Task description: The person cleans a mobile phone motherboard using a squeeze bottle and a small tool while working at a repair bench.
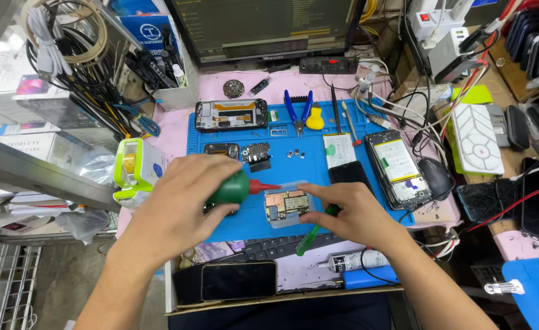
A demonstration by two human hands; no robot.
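Left hand (181, 208) is wrapped around a green rubber bulb blower with a red nozzle (237, 187), fingers closed on the bulb. Right hand (353, 214) grips a green translucent-handled tool (314, 232) while its fingertips press the edge of a small clear plastic tray (289, 206), which holds a copper-and-gold phone circuit board (286, 200).

Both hands work near the front edge of the blue silicone repair mat (245, 229). Bare mat shows between the hands and just behind the tray; further back the space fills with a dismantled black phone frame (231, 114), blue-handled pliers (297, 110) and an opened phone showing a white battery (397, 165). Just in front of the mat lies a black keyboard (269, 246), and at the bench edge a dark smartphone lying face up (239, 280).

Long axis of the blower runs left to right, nozzle pointing rightward toward the board, its tip just above the tray's upper left corner. The tool handle slants from the right palm down and to the left, over the mat's front edge.

Most of the bulb is covered by the left fingers. The working tip of the green-handled tool is hidden under the right hand, so its kind cannot be told. Small components on the board are too fine to make out.
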